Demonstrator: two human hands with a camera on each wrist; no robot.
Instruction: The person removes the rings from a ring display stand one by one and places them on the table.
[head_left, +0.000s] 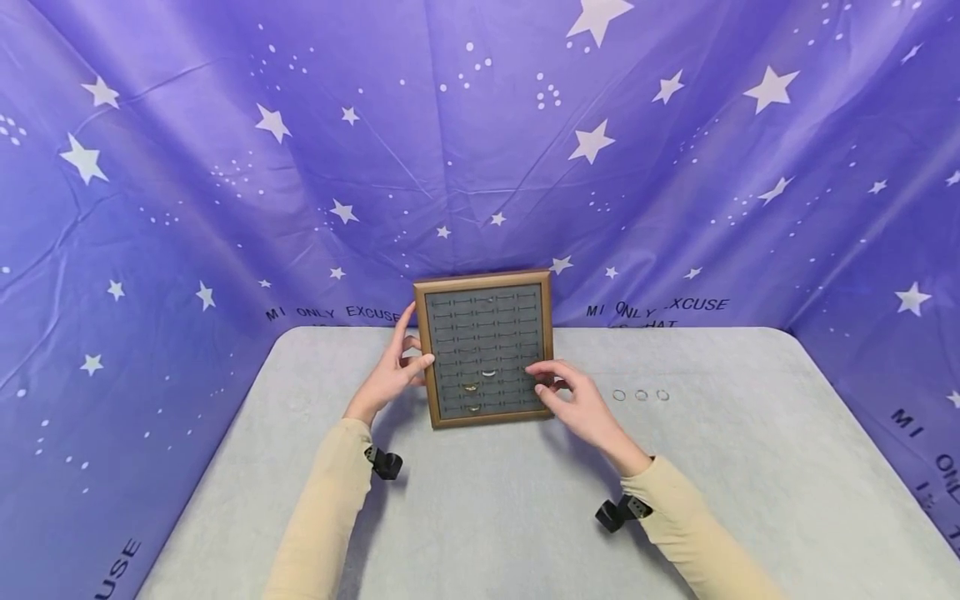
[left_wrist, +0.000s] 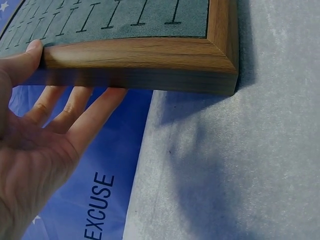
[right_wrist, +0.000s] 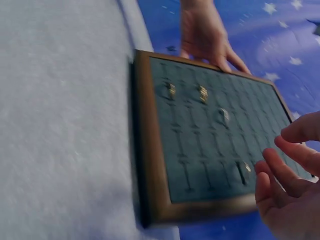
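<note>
A ring display board point(head_left: 487, 333) with a wooden frame and dark grey slotted pad leans back on the table. My left hand point(head_left: 390, 372) grips its left side, thumb on the front of the frame and fingers against the side. Near the lower right of the pad is my right hand point(head_left: 581, 408), fingers loosely bent and apart, nothing visible between them. Close to those fingertips, a silvery ring point(right_wrist: 244, 171) sits in a slot. Another silvery ring point(head_left: 489, 373) and two gold-coloured rings, one higher point(head_left: 470, 387) and one lower point(head_left: 474, 407), are in slots nearer the bottom left.
Right of the board, three loose rings lie in a row on the grey table point(head_left: 480, 517): a left one point(head_left: 618, 395), a middle one point(head_left: 641, 395) and a right one point(head_left: 662, 395). A purple star-patterned curtain point(head_left: 450, 150) hangs behind the table.
</note>
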